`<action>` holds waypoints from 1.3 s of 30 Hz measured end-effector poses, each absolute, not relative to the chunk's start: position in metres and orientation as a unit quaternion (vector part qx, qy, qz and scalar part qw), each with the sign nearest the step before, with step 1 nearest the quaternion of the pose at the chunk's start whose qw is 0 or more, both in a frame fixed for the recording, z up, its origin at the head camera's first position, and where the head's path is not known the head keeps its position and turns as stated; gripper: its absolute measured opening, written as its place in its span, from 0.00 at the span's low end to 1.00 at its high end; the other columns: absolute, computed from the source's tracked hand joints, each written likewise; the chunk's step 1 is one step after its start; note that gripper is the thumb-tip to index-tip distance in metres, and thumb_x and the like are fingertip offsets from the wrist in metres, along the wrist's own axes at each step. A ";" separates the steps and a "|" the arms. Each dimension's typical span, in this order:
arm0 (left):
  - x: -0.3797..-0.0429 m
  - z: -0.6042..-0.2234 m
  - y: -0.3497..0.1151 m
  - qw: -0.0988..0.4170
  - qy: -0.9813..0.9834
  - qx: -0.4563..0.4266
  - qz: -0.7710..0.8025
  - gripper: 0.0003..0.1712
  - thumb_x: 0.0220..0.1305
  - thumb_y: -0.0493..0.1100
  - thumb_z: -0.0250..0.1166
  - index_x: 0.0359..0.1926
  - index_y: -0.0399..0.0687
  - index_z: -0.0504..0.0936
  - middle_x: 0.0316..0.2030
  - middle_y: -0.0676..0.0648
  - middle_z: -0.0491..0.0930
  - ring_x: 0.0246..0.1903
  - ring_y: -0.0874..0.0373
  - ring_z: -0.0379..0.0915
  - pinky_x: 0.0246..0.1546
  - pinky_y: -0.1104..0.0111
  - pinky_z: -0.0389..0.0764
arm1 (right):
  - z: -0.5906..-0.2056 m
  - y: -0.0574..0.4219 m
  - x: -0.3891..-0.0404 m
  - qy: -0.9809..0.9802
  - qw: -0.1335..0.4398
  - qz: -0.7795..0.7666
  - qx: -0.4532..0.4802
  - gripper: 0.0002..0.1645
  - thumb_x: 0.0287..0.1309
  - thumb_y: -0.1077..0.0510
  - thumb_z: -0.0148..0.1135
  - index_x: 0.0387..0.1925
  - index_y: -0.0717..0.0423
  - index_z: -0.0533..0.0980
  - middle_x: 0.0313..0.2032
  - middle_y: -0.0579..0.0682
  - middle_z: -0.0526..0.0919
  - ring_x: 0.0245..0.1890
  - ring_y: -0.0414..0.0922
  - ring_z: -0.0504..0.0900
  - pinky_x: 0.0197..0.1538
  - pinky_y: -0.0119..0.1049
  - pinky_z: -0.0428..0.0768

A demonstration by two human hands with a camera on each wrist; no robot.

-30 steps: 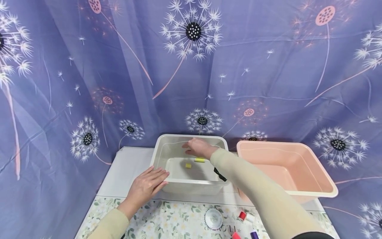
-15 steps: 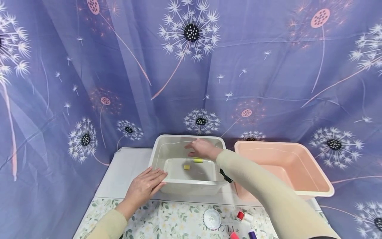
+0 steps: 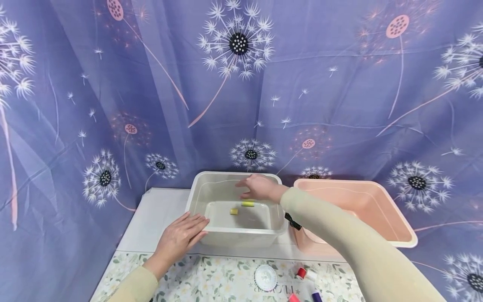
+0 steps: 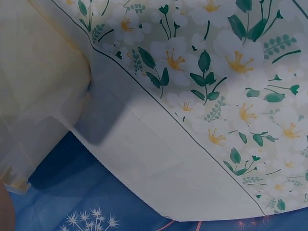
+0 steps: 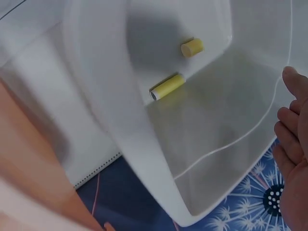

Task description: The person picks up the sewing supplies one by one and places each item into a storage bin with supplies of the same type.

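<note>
My left hand (image 3: 178, 235) rests with straight fingers on the front left rim of a pale grey plastic basin (image 3: 241, 237). Over the back right part of that basin hovers my right hand (image 3: 260, 187), its fingers loosely extended and nothing visible in them. On the basin floor lie a yellow thread spool (image 5: 168, 87) and a shorter yellow cylinder (image 5: 192, 47), apart from each other and below the right hand. The right wrist view shows the right thumb and fingers (image 5: 290, 134) near the basin wall. In the left wrist view the left hand is almost wholly out of frame.
A peach basin (image 3: 377, 205) stands to the right, partly behind the right sleeve. On the flowered cloth (image 3: 211, 277) in front lie a round clear dish (image 3: 266, 277), a red spool (image 3: 301, 273), a white spool (image 3: 311, 275), a pink piece (image 3: 294, 298) and a purple piece (image 3: 316, 297).
My right hand has drifted a little to the right over the grey basin. The left hand stays on the rim, and the yellow pieces keep their places. The head view has shifted slightly.
</note>
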State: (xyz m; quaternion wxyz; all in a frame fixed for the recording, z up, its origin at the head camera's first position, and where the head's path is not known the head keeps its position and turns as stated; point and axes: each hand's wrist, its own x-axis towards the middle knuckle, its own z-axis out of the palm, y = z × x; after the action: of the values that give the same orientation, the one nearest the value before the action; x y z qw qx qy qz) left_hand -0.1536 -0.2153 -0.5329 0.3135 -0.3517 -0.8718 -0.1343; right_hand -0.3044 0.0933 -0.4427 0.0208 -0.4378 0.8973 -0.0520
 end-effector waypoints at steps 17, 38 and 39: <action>-0.152 -0.532 -0.214 0.327 -0.863 -0.356 -0.144 0.38 0.85 0.66 0.43 0.56 0.47 0.92 0.50 0.46 0.92 0.51 0.49 0.89 0.61 0.45 0.84 | -0.418 0.121 -0.285 0.900 -0.011 -0.045 -0.433 0.34 0.66 0.43 0.75 0.68 0.53 0.81 0.65 0.57 0.84 0.53 0.56 0.88 0.60 0.51 0.87; -0.151 -0.532 -0.212 0.323 -0.867 -0.350 -0.143 0.38 0.85 0.66 0.42 0.56 0.47 0.92 0.50 0.46 0.92 0.52 0.49 0.89 0.62 0.45 0.83 | -0.402 0.152 -0.241 0.888 -0.033 -0.114 -0.445 0.42 0.65 0.39 0.74 0.74 0.54 0.75 0.73 0.57 0.76 0.71 0.58 0.77 0.66 0.57 0.83; -0.151 -0.532 -0.212 0.323 -0.867 -0.351 -0.143 0.38 0.85 0.66 0.42 0.56 0.47 0.92 0.50 0.46 0.92 0.52 0.49 0.89 0.62 0.45 0.83 | -0.402 0.153 -0.238 0.887 -0.032 -0.117 -0.446 0.43 0.65 0.39 0.74 0.74 0.54 0.75 0.73 0.57 0.75 0.72 0.58 0.76 0.66 0.58 0.83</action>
State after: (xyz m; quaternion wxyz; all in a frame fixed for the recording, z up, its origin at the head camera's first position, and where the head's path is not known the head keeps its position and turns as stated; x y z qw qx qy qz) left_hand -0.1512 -0.2121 -0.5323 0.3234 -0.3505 -0.8673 -0.1427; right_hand -0.2385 0.1532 -0.4018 -0.0320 -0.4457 0.8869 -0.1173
